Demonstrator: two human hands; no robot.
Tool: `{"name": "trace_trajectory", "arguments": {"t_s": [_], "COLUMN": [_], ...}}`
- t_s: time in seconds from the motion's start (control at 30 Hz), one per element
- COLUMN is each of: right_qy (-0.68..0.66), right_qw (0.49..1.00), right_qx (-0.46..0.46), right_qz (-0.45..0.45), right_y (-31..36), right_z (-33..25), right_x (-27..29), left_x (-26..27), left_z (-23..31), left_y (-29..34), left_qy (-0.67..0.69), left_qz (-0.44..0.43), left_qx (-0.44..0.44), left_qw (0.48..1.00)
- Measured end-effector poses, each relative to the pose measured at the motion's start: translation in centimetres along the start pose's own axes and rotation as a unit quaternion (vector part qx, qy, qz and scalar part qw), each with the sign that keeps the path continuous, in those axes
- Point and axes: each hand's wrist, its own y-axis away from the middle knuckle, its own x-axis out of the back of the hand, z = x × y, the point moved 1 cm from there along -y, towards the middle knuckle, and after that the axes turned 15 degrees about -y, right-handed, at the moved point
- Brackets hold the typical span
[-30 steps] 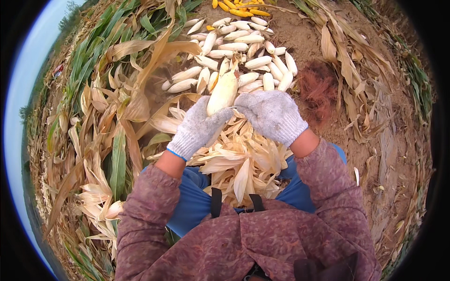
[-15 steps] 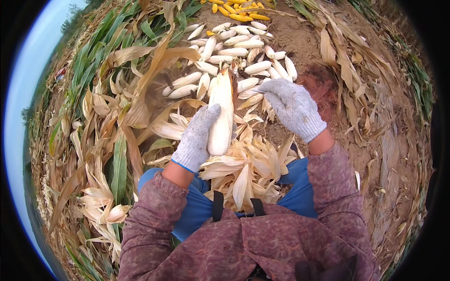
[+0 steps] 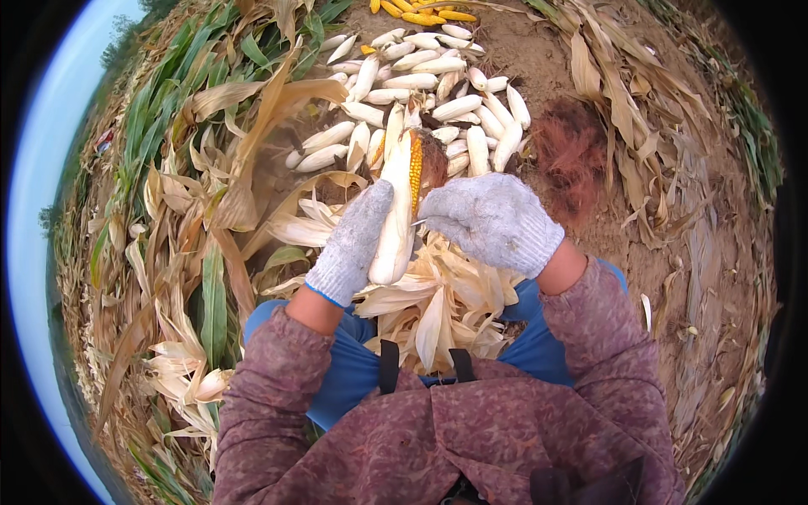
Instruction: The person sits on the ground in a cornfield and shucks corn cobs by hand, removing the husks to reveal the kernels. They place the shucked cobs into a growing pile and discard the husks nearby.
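My left hand point(image 3: 352, 240), in a grey-white knit glove, is wrapped round an ear of corn point(image 3: 392, 240) that stands tilted up in front of me. Pale husk covers most of the ear. Along its right side a strip of yellow kernels point(image 3: 416, 172) shows, with brown silk point(image 3: 433, 162) beside it. My right hand point(image 3: 492, 220), gloved alike, is closed in a pinch at the ear's right edge. A thin pointed pick point(image 3: 420, 222) pokes out from its fingertips; the rest of it is hidden in the glove.
Loose pale husks point(image 3: 438, 307) lie heaped between my knees. Beyond the ear, several husk-covered ears point(image 3: 412, 82) are piled on the soil, with bare yellow cobs point(image 3: 422, 17) farther off. Reddish silk point(image 3: 571, 151) lies at right; dry stalks and leaves point(image 3: 181, 206) at left.
My right hand has moved down and left to the ear, and its fingers have closed in. The husk on the ear's right side has opened, baring more yellow kernels.
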Motion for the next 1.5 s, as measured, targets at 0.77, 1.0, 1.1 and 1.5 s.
{"name": "trace_trajectory", "arguments": {"t_s": [0.77, 1.0, 1.1, 1.5], "right_qy": [-0.454, -0.312, -0.222, -0.228], "right_qw": [0.872, 0.913, 0.937, 0.930], "right_qx": [-0.181, -0.255, -0.261, -0.272], "right_qz": [0.029, -0.060, -0.073, -0.093], "right_y": [-1.1, -0.8, -0.4, 0.1], "right_z": [1.2, 1.4, 1.0, 0.6], "right_x": [-5.1, -4.2, -4.6, -4.6], "left_x": [-3.2, -3.9, -3.3, -1.5], "left_z": [3.4, 5.5, 4.9, 5.3], "left_y": [-1.3, -1.2, -2.5, -6.4], "left_qy": [0.133, -0.027, -0.066, 0.123], "left_qz": [0.037, 0.120, 0.176, 0.211], "left_qx": [-0.258, -0.261, -0.242, -0.181], "left_qw": [0.956, 0.958, 0.952, 0.953]}}
